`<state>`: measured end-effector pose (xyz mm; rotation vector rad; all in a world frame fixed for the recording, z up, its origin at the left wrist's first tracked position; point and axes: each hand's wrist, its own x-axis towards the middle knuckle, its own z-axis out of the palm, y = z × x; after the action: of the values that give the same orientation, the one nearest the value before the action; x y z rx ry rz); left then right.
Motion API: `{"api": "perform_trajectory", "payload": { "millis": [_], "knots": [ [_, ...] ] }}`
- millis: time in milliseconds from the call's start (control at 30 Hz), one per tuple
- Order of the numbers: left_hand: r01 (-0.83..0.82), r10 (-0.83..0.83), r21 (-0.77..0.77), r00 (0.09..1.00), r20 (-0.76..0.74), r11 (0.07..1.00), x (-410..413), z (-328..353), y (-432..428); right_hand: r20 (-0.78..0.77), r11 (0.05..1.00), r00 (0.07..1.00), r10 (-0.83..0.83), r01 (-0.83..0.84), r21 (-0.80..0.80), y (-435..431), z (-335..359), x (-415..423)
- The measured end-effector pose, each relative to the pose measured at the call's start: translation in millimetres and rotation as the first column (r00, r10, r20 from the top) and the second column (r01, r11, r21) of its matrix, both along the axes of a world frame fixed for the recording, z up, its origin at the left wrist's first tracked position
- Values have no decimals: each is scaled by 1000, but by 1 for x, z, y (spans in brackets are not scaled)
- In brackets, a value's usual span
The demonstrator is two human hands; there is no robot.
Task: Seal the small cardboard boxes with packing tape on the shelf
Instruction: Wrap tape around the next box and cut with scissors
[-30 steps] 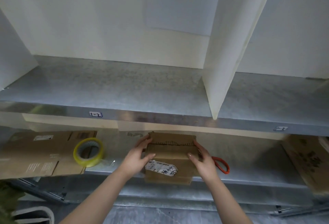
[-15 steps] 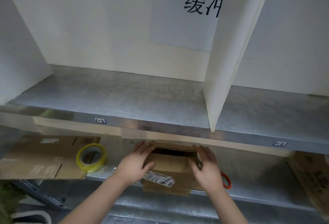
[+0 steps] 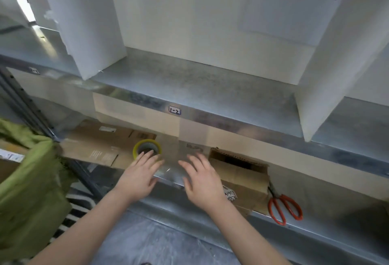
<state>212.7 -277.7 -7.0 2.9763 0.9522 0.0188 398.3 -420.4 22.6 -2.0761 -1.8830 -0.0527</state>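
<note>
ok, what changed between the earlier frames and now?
Both hands let go of the small box and moved left. The left hand now has fingertips at the tape roll; the right hand is spread over bare shelf, holding nothing. Unchanged: box at the shelf edge, untaped; scissors to its right; roll on flattened cardboard.

Tape roll (image 3: pixel 147 149) just beyond the left hand (image 3: pixel 140 175), on the edge of flat cardboard (image 3: pixel 99 144) stretching left. Box (image 3: pixel 240 176) just right of right hand (image 3: pixel 202 180); scissors (image 3: pixel 284 208) right of box. All on shelf (image 3: pixel 172 173).
</note>
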Motion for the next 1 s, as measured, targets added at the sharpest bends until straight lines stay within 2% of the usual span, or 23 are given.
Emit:
{"api": "perform_trajectory", "payload": {
  "millis": [167,333,567,733,1000],
  "knots": [
    [-6,4,-24,997,-83,1000,-31,-13,49,-55,969,994,-97,81,-232,46,-38,-23],
    [68,-76,-65,989,-129,996,-38,-29,97,-121,906,952,-281,222,-360,78,-78,-31],
    [170,-198,-150,961,-193,974,-30,-49,143,-122,823,908,-402,299,-483,117,-110,-40],
    [257,-287,-162,936,-201,953,-19,-61,156,-130,802,888,-442,326,-500,124,-116,-32],
    [278,-300,-144,940,-161,950,-16,-72,167,-125,773,877,-463,331,-541,131,-123,-20]
  ]
}}
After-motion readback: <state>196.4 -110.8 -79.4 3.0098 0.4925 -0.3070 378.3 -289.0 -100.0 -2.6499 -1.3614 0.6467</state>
